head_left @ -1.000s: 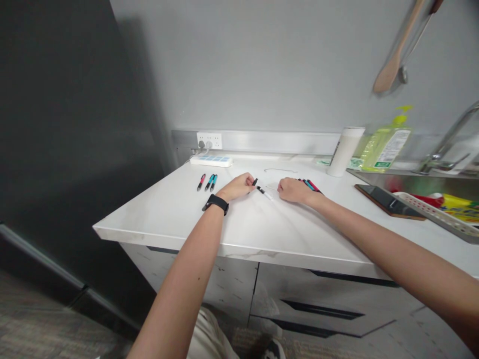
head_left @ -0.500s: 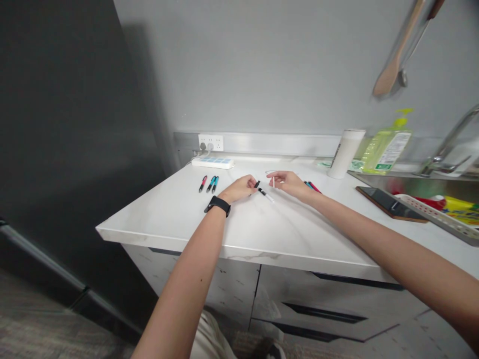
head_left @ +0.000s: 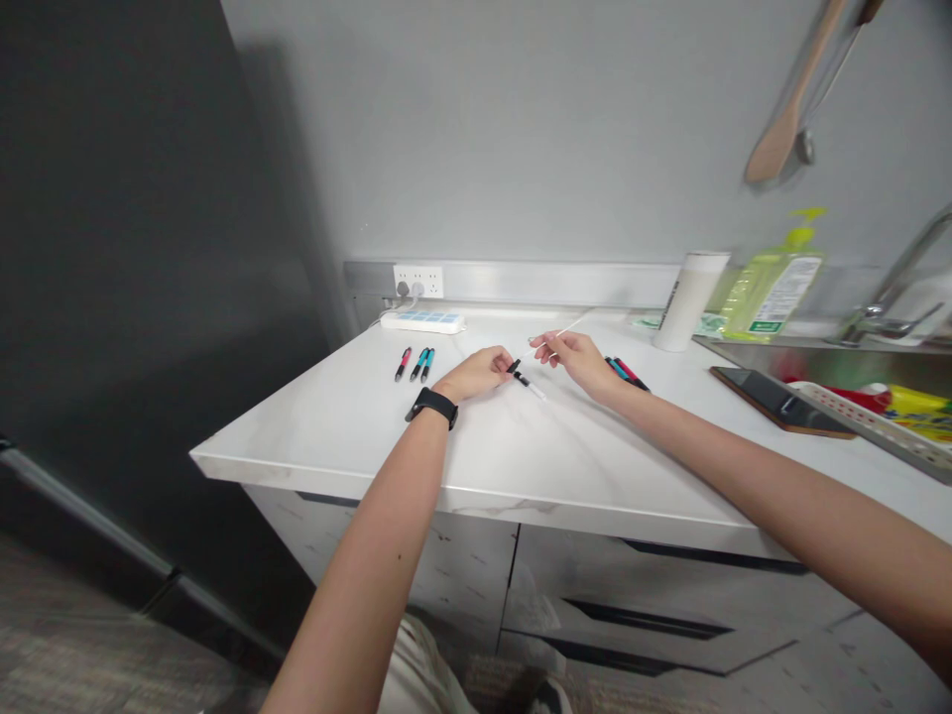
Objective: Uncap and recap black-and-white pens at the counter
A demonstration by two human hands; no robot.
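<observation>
My left hand [head_left: 476, 373], with a black watch on the wrist, rests on the white counter [head_left: 372, 426] and pinches a small black pen part [head_left: 513, 366]. My right hand [head_left: 576, 358] is raised just right of it and holds a thin white refill [head_left: 559, 331] that points up and to the right, its near end close to the black part. A black-and-white pen piece [head_left: 530, 385] lies on the counter between the two hands. A pink pen and two teal pens [head_left: 415, 363] lie to the left. More pens [head_left: 623, 371] lie behind my right wrist.
A white power strip [head_left: 422, 321] sits at the back by the wall socket. A white cylinder [head_left: 688, 300] and a green soap bottle [head_left: 773, 288] stand at the back right. A dark tablet [head_left: 780, 403], a white rack [head_left: 870, 421] and a sink lie to the right.
My right hand has lifted off the counter with the thin white refill and brought it toward the black part in my left hand. The left hand has barely moved.
</observation>
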